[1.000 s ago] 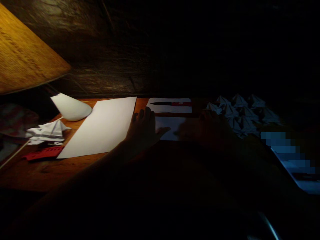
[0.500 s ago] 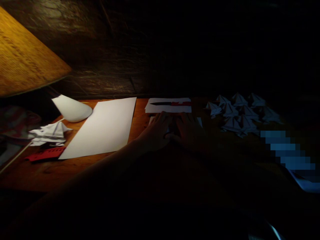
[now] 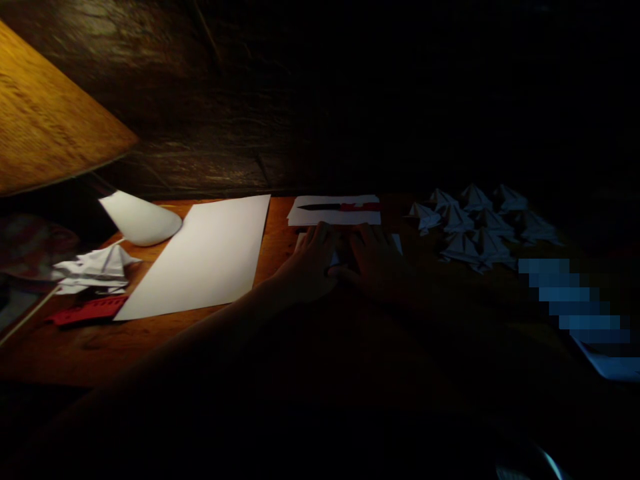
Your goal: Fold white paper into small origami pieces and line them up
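Observation:
Both hands rest side by side on a small sheet of white paper point(image 3: 398, 244) in the middle of the table, mostly hidden beneath them. My left hand point(image 3: 314, 260) lies over its left part, fingers stretched forward and flat. On the right part lies my right hand point(image 3: 374, 260), also with fingers extended, though it is deep in shadow. The thumbs come close together near the paper's front edge. Just beyond the fingertips, a knife point(image 3: 340, 207) with a dark blade and red handle lies across a stack of white paper point(image 3: 333, 219).
A large white sheet point(image 3: 205, 257) lies to the left, beside a lamp's white base point(image 3: 143, 219) and yellow shade point(image 3: 55, 120). A folded paper figure point(image 3: 100, 268) sits near a red object point(image 3: 87, 311). Several folded paper figures point(image 3: 460, 217) stand at the right on the wooden table point(image 3: 55, 353).
The whole view has shifted very slightly. Both hands stay on the small paper in nearly the same pose, and nothing else has visibly moved.

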### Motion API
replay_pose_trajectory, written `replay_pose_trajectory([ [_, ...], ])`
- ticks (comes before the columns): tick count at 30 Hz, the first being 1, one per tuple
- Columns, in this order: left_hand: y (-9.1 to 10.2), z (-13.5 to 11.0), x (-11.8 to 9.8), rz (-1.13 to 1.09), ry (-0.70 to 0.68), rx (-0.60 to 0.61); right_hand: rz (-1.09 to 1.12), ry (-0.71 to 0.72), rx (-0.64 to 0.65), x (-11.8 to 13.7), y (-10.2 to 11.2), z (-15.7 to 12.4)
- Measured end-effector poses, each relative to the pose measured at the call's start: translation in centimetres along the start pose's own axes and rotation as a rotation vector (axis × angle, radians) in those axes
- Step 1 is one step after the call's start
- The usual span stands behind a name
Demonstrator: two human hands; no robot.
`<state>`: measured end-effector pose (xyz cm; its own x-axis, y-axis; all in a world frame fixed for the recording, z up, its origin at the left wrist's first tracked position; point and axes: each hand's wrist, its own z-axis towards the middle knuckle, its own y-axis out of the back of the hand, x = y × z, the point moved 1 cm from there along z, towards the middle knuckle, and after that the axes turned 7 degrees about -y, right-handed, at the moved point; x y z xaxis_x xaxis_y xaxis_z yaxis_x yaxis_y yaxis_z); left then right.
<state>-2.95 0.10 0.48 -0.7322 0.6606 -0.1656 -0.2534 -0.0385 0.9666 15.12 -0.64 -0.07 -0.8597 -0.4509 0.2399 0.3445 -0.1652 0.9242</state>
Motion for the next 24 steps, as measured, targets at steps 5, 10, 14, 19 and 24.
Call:
replay_pose_trajectory([
  [5,-0.1,0.0,0.1,-0.016,-0.018,-0.005,0.005,0.009,-0.028,-0.2,-0.2,0.1],
  [10,-0.1,0.0,0.2,-0.010,-0.028,-0.011,-0.005,0.002,-0.026,-0.1,-0.2,0.1],
  [14,-0.1,0.0,0.2,0.022,-0.022,0.001,-0.012,-0.007,-0.009,0.0,-0.1,0.0],
  [19,0.0,-0.1,0.2,0.047,-0.025,0.012,-0.026,-0.016,-0.004,0.1,0.3,0.0],
  [24,0.5,0.0,-0.1,0.066,-0.004,0.033,-0.056,-0.025,0.020,0.3,0.9,0.1],
])
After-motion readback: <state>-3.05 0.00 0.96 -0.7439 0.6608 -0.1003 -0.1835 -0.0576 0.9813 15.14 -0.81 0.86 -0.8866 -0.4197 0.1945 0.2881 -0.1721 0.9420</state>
